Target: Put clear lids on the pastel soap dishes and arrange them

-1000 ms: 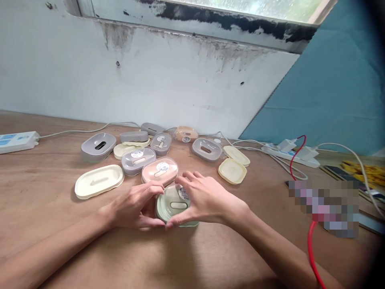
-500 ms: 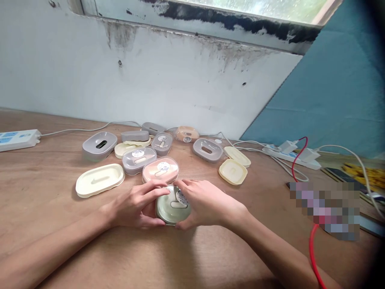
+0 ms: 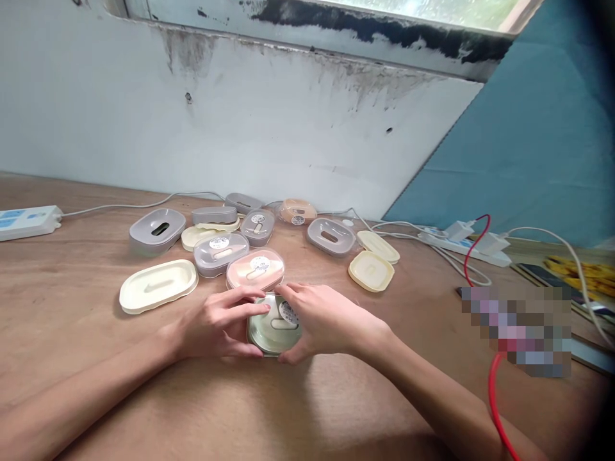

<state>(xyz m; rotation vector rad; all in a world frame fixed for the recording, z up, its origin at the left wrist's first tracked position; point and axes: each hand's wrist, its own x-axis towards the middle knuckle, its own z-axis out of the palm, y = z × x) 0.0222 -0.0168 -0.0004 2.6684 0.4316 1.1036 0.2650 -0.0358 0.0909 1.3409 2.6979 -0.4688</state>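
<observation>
Green box (image 3: 275, 324) gripped between left hand (image 3: 218, 323) and right hand (image 3: 327, 320), fingers curled round lid; uneven pressing could skew lid.

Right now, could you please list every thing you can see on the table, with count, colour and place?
green box: 1, pale green with clear lid, between both hands
pink box: 1, behind the green box
grey boxes: about six, farther back
cream lids: about five, left and right
power strips: 2, white, far left and right
red cable: 1, right edge
table: 1, brown wood
left hand: on the box's left side
right hand: on its right side
</observation>
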